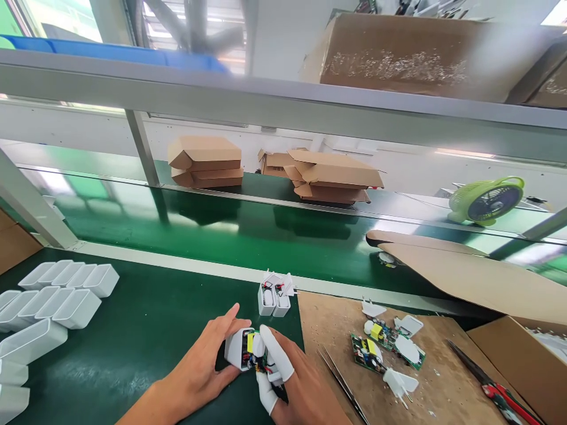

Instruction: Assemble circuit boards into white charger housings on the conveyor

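Between my hands, a white plastic housing (234,348) lies on its side with its open end facing right. My left hand (206,360) grips this housing between thumb and fingers. A circuit board (253,348) with a yellow transformer sits partly at the housing's mouth, and my right hand (301,378) pinches it. White finger cots cover the right thumb and a finger, hiding part of the board. Just beyond stand two white housings (273,300) with wires and plug pieces on top. Right of my right hand, tweezers (343,386) lie on a brown board (323,319).
Rows of white housings (75,307) stand at left. Several circuit boards (390,342) and red-handled pliers (500,389) lie at right beside a cardboard box (514,360). Behind run a green conveyor belt (221,242), stacked cartons (206,162) and a green fan (487,200). A shelf beam (283,100) crosses above.
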`<move>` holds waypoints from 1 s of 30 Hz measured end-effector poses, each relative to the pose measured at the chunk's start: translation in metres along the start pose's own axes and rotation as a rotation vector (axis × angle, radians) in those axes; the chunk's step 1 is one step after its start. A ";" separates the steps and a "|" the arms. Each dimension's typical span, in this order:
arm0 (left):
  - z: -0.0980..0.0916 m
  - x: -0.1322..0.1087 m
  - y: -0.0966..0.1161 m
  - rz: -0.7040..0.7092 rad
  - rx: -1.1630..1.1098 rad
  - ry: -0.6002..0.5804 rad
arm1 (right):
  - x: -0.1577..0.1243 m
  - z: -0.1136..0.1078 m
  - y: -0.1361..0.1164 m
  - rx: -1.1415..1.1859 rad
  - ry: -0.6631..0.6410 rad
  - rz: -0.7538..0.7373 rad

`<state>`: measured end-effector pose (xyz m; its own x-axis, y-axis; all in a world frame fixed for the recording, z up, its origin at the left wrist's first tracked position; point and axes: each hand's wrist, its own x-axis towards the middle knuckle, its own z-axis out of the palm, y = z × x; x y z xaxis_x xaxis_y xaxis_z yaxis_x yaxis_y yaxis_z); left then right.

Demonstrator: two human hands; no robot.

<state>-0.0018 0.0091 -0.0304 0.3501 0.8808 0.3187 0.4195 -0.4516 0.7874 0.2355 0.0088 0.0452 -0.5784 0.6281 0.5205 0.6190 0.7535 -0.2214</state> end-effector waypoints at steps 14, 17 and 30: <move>-0.006 0.004 0.011 -0.002 -0.017 -0.003 | -0.001 0.000 0.008 0.070 -0.086 0.044; -0.006 0.003 0.010 0.010 -0.012 0.003 | -0.002 0.001 0.008 0.073 -0.075 0.036; -0.006 0.004 0.011 0.062 0.005 -0.012 | 0.000 -0.001 0.010 0.131 -0.106 0.009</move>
<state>-0.0011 0.0084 -0.0173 0.3859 0.8493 0.3602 0.4009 -0.5060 0.7637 0.2423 0.0156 0.0439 -0.6303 0.6466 0.4297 0.5540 0.7623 -0.3346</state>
